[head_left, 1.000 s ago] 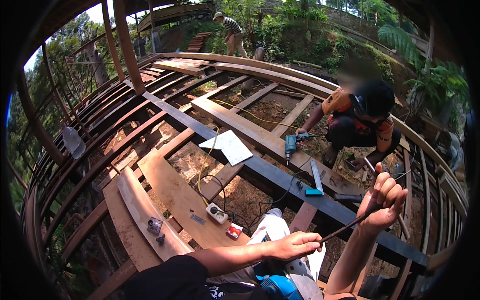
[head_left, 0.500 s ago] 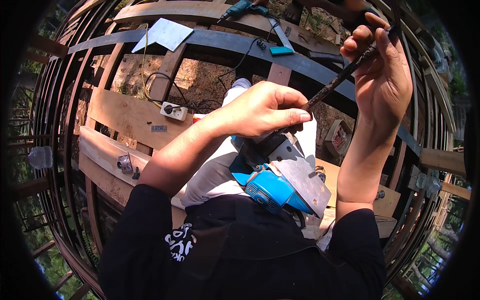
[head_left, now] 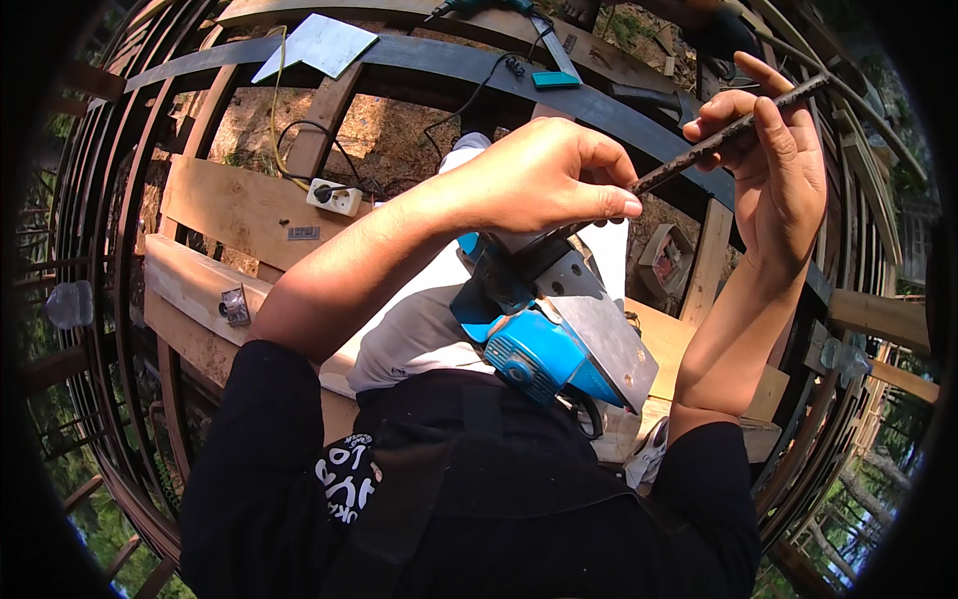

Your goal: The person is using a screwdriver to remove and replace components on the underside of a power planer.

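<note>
Both hands hold one long, thin, dark rod (head_left: 691, 160) with a rough, rusty-looking surface, slanting up to the right. My left hand (head_left: 559, 182) pinches it between thumb and fingers near its lower part. Thumb and fingers of my right hand (head_left: 773, 165) hold the upper part, and the tip sticks out past them. Below my left hand, a blue electric planer (head_left: 544, 349) lies on my lap, its flat metal sole turned upward. Part of the planer, and where the rod's lower end stops, are hidden by my left hand and shadow.
Left of my legs, a white power strip (head_left: 335, 197) with a black plug, a small metal plate (head_left: 303, 234) and a small packet (head_left: 235, 306) rest on planks. Beyond are a white angular board (head_left: 317, 48), a try square (head_left: 557, 75) and a drill (head_left: 479, 8). An open box (head_left: 667, 262) is at right.
The rod's upper end now shows beyond my right hand, whose fingers have shifted along it. The rod lies at a flatter slant. The whole view has moved slightly.
</note>
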### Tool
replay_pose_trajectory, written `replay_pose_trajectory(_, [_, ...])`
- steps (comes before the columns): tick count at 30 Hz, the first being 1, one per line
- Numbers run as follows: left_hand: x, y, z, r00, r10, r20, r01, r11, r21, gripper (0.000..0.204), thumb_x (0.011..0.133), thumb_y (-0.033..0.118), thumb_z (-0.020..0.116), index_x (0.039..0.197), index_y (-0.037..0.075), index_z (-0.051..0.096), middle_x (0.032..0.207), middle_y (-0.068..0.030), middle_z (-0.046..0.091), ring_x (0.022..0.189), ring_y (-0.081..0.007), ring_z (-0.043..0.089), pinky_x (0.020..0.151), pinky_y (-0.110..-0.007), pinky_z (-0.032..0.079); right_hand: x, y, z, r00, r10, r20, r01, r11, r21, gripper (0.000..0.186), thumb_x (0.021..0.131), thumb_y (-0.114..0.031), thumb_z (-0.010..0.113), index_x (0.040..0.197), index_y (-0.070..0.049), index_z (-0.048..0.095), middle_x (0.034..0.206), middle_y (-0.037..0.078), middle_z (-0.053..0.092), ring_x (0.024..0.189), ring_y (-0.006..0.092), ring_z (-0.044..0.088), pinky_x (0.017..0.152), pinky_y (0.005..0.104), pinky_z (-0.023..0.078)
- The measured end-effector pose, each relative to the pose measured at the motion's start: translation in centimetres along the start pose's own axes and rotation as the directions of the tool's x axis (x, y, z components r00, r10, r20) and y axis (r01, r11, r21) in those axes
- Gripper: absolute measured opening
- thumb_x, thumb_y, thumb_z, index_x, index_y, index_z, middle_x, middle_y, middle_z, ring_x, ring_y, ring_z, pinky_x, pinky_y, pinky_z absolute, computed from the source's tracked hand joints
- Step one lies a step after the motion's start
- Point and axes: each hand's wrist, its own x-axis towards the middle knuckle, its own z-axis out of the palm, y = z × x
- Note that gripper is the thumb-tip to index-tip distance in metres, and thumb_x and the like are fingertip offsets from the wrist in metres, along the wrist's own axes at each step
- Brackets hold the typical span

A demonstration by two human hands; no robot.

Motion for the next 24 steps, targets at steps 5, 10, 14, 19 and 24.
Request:
replay_pose_trajectory(5, [-0.6,-0.6,0.1,0.953,0.146,-0.265,-0.095,0.976,0.193,0.025,0.091,0.025,0.073,0.098,0.001,0.069,0.088,-0.0047,0.070,0.081,-0.0100,0.066,0.070,-0.027,0.052,-0.9,-0.4,-1.7,0.990,-0.038,-0.136,0.041,0.999,0.023,0.039,0.106,-0.018,0.045,0.131,0.012,0.046,0.093,0.020,0.069,0.081,0.0284,0.073,0.060,0.0280,0.060])
replay_pose_trajectory(10, [-8.5,-0.6,1.1,0.948,0.273,-0.166,-0.094,0.735,0.672,0.018,0.086,0.016,0.072,0.100,0.007,0.071,0.074,-0.0060,0.056,0.068,-0.0232,0.057,0.062,-0.036,0.046,-2.0,-1.5,-3.7,0.977,-0.131,-0.166,0.135,0.991,0.014,0.041,0.107,-0.017,0.038,0.132,0.015,0.045,0.092,0.020,0.068,0.077,0.0275,0.071,0.063,0.0270,0.058])
replay_pose_trajectory(14, [-11.3,-1.0,3.8,0.974,0.164,-0.156,-0.017,0.740,0.673,0.036,0.082,0.018,0.076,0.116,0.009,0.069,0.070,-0.0040,0.051,0.063,-0.0223,0.053,0.061,-0.036,0.045,-2.2,-1.3,-3.6,0.971,-0.109,-0.214,0.109,0.994,-0.011,0.037,0.107,-0.016,0.038,0.128,0.013,0.050,0.090,0.019,0.067,0.067,0.0245,0.067,0.067,0.0286,0.057])
replay_pose_trajectory(19, [-11.1,-1.2,4.1,0.976,0.188,-0.106,-0.067,0.730,0.680,0.041,0.079,0.014,0.077,0.119,0.009,0.069,0.069,-0.0026,0.052,0.062,-0.0212,0.053,0.058,-0.035,0.045,-1.9,-0.9,-2.8,0.983,-0.105,-0.150,0.106,0.994,0.000,0.035,0.107,-0.017,0.040,0.124,0.012,0.051,0.090,0.017,0.065,0.069,0.0233,0.065,0.060,0.0254,0.053])
replay_pose_trajectory(24, [-11.9,-1.8,4.3,0.957,0.243,-0.159,-0.086,0.759,0.645,0.045,0.074,0.006,0.077,0.118,0.008,0.069,0.072,-0.0034,0.056,0.063,-0.0209,0.055,0.057,-0.035,0.045,-2.0,-1.1,-1.5,0.983,-0.108,-0.149,0.108,0.994,-0.006,0.037,0.108,-0.018,0.040,0.126,0.013,0.050,0.088,0.015,0.062,0.074,0.0227,0.063,0.050,0.0207,0.049])
